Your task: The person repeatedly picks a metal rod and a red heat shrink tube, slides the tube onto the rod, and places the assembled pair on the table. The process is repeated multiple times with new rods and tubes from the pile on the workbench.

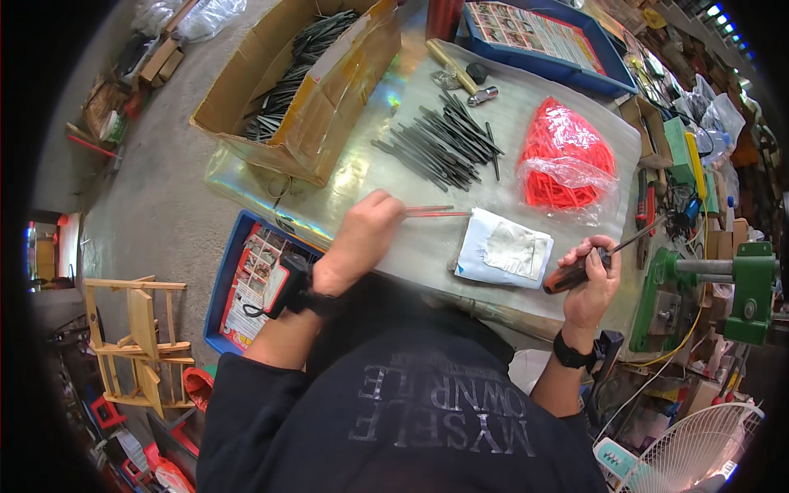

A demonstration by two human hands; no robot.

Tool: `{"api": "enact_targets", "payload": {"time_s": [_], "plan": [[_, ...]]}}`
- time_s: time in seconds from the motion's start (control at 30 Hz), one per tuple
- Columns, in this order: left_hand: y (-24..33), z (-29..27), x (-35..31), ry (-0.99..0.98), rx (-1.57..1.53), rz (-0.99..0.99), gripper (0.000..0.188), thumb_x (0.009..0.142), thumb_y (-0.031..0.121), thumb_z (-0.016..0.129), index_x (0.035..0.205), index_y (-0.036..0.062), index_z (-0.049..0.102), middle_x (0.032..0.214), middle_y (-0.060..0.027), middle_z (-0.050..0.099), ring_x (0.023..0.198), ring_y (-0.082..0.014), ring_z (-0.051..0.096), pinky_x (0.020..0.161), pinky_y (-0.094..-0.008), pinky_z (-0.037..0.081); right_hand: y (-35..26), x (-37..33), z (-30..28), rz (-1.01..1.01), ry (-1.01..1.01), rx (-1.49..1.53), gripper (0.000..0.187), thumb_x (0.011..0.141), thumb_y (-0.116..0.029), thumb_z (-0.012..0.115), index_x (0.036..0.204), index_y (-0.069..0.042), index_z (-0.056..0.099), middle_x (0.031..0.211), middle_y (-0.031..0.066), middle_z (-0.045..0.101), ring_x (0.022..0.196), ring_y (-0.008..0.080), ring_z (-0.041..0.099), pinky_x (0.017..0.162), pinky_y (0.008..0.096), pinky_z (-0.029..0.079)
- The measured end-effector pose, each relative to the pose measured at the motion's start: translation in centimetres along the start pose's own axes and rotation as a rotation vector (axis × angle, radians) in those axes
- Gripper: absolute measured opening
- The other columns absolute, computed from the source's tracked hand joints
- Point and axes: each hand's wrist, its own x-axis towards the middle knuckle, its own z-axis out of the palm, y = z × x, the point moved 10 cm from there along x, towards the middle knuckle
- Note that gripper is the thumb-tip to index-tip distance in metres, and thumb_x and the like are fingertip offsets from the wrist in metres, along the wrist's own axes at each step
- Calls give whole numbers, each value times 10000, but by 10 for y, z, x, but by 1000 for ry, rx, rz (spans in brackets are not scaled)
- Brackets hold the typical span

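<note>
My left hand (pixel 368 234) is closed on thin rods (pixel 436 211), one reddish and one dark, whose ends point right toward a folded white cloth pad (pixel 511 248). In my right hand (pixel 593 283) is a screwdriver (pixel 569 275) with an orange and black handle, its shaft pointing up and right. A loose pile of dark metal rods (pixel 440 144) lies beyond the pad. To its right sits a clear plastic bag of thin red tubes (pixel 567 160). Behind the pile rests a hammer (pixel 456 70) with a wooden handle.
An open cardboard box (pixel 341 103) full of dark rods stands at the far left of the table. Blue trays with printed sheets lie at the back right (pixel 612 78) and left of me (pixel 215 316). A green vise-like machine (pixel 748 287) and a fan (pixel 699 452) are at right.
</note>
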Motion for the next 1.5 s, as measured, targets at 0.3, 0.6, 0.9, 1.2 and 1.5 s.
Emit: {"api": "enact_targets", "payload": {"time_s": [0.3,0.6,0.9,1.2,1.5], "plan": [[-22,-2,0,-27,67,-55,130,790,35,613,918,11,600,861,-153,567,756,-333,571,672,-382,468,54,-11,-86,178,215,-348,369,930,-185,518,1217,35,450,710,34,548,641,93,522,599,220,411],[-41,18,62,7,362,100,171,745,11,586,915,28,586,929,-102,572,875,-307,522,794,-376,448,45,0,-104,48,175,-1228,314,837,-226,617,980,51,577,823,149,559,732,285,536,694,385,439],[-16,3,64,33,382,272,87,727,12,596,799,51,566,785,-74,562,817,-282,534,727,-376,439,24,0,-103,-120,289,-1189,284,840,-194,613,1003,38,592,828,112,561,734,228,534,697,349,444],[74,27,23,-105,-101,251,80,784,33,620,842,45,566,772,-108,574,751,-302,568,700,-382,432,0,-20,14,-263,-217,-671,220,872,-64,556,1071,25,585,901,63,594,798,121,547,714,256,447],[73,56,6,-225,-961,-230,189,830,22,659,1009,-19,614,866,-48,648,846,-144,636,727,-260,526,12,-27,58,-147,-452,-619,110,868,-54,587,911,38,629,763,109,622,661,181,588,605,277,459]]}}
